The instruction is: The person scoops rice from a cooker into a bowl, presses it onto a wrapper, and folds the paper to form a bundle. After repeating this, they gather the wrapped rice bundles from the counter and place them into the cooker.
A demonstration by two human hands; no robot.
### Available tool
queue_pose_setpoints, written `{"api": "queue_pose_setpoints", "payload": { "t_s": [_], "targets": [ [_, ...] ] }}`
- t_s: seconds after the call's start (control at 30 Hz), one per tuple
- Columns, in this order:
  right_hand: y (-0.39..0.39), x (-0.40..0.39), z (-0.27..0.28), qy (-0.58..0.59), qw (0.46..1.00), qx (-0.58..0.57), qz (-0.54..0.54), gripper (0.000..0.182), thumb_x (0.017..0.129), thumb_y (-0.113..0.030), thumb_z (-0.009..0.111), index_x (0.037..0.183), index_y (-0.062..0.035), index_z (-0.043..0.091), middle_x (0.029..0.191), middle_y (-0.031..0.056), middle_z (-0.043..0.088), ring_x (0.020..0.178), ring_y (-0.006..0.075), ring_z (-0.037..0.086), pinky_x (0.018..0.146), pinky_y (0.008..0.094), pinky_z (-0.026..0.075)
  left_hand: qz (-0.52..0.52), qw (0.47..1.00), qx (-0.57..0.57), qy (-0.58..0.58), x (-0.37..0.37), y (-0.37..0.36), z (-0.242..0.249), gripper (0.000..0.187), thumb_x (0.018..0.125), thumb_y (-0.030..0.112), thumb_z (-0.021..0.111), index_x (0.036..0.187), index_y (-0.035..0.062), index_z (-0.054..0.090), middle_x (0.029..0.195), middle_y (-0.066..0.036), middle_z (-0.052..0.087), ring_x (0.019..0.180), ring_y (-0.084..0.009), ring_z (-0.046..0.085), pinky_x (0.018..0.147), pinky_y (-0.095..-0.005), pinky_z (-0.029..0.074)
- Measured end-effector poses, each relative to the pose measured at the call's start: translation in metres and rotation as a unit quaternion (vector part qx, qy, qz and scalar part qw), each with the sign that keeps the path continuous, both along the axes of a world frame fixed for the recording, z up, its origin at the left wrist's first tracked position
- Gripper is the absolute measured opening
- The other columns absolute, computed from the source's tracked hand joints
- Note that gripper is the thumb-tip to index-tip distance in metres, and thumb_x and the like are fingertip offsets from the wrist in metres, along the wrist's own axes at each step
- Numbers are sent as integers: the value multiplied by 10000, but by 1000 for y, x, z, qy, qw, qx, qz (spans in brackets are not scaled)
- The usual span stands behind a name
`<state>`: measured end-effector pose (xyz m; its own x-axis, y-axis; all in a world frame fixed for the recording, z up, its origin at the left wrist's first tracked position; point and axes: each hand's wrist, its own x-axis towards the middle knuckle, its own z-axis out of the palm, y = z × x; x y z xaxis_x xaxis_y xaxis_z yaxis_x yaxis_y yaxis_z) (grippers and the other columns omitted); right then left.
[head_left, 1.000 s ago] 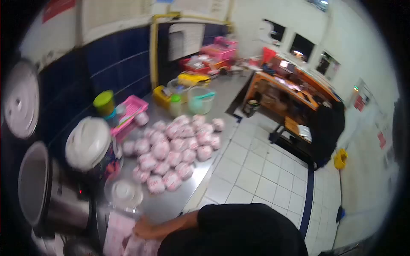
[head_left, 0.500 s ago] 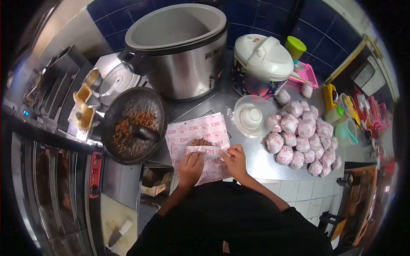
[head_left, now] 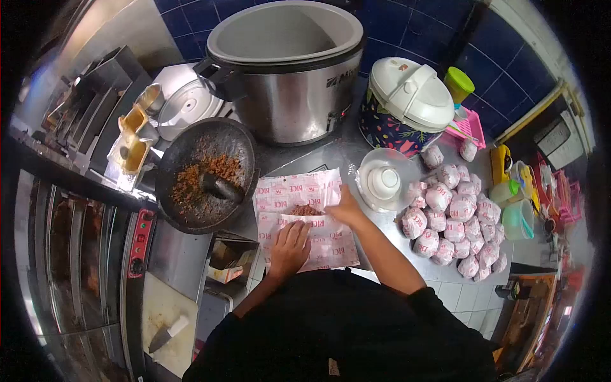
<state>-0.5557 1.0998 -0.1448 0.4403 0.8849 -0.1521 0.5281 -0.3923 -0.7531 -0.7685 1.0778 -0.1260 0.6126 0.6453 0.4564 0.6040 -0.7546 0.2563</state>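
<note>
On the counter in front of me lies printed wrapping paper (head_left: pixel 318 251) with red lettering, its near part folded up over a small heap of brown food (head_left: pixel 304 210). My left hand (head_left: pixel 289 248) rests on the folded part, fingers stretched out flat just below the heap. At the paper's right edge, my right hand (head_left: pixel 344 209) grips the side and bends it inward; its fingertips are partly hidden. Left of the paper stands a dark stone mortar (head_left: pixel 172 207) with reddish-brown mash and a pestle (head_left: pixel 221 188) in it.
Several wrapped round parcels (head_left: pixel 452 219) are heaped at the right. A clear plastic lid-like dish with a white cup (head_left: pixel 384 183) stands before them. Behind are a large steel cooker (head_left: pixel 286 102) and a patterned rice cooker (head_left: pixel 398 124). A knife (head_left: pixel 168 334) lies on a cutting board (head_left: pixel 156 305).
My left hand has flattened onto the fold, which now lies lower against the food. My right hand has moved up the paper's right edge and is turning that side inward. The view has shifted slightly.
</note>
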Motion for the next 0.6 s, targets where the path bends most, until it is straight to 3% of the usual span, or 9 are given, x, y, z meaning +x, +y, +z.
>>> {"api": "queue_pose_setpoints", "payload": {
  "t_s": [0.13, 0.23, 0.33, 0.37, 0.47, 0.6],
  "targets": [
    [59, 0, 23, -50, 997, 49, -15, 637, 658, -172, 725, 1198, -33, 418, 1072, 256, 600, 998, 353, 606, 840, 400, 477, 6, 1000, 5, 17, 1, -1, -4, 459, 773, 203, 626, 1210, 84, 554, 1171, -78, 539, 1111, -233, 502, 907, -388, 405],
    [91, 5, 44, -68, 994, -30, 74, 548, 695, -130, 672, 1204, -57, 482, 1043, 214, 631, 938, 367, 618, 829, 381, 485, 9, 1000, -5, 25, 1, -2, -6, 481, 768, 204, 626, 1227, 86, 547, 1199, -77, 530, 1121, -230, 495, 916, -384, 405],
    [97, 13, 77, -184, 892, -184, 371, 364, 720, -93, 635, 1083, -111, 612, 1036, 133, 654, 926, 344, 633, 795, 378, 503, 8, 999, -14, 30, -1, 0, -4, 498, 765, 207, 623, 1241, 89, 539, 1223, -78, 523, 1127, -229, 492, 926, -378, 405],
    [95, 9, 82, -186, 888, -185, 377, 364, 720, -93, 635, 1083, -111, 612, 1036, 133, 654, 926, 344, 633, 795, 378, 503, 1, 999, -20, 29, -1, -2, -3, 506, 765, 214, 620, 1248, 90, 534, 1232, -79, 520, 1129, -228, 491, 931, -375, 404],
    [82, -15, 100, -328, 902, -149, 236, 390, 680, -63, 667, 1061, -86, 585, 1000, 151, 650, 951, 325, 629, 809, 424, 495, 8, 999, -3, 43, 0, -2, -3, 527, 763, 232, 612, 1263, 94, 523, 1233, -83, 519, 1132, -226, 492, 941, -374, 403],
    [107, -29, 73, -289, 900, -114, 305, 435, 686, -74, 679, 1104, -95, 558, 1020, 135, 650, 961, 319, 627, 811, 430, 494, 13, 999, 3, 41, 1, -2, -10, 543, 758, 250, 606, 1271, 96, 515, 1241, -87, 515, 1141, -228, 491, 956, -380, 398]
  ]
}}
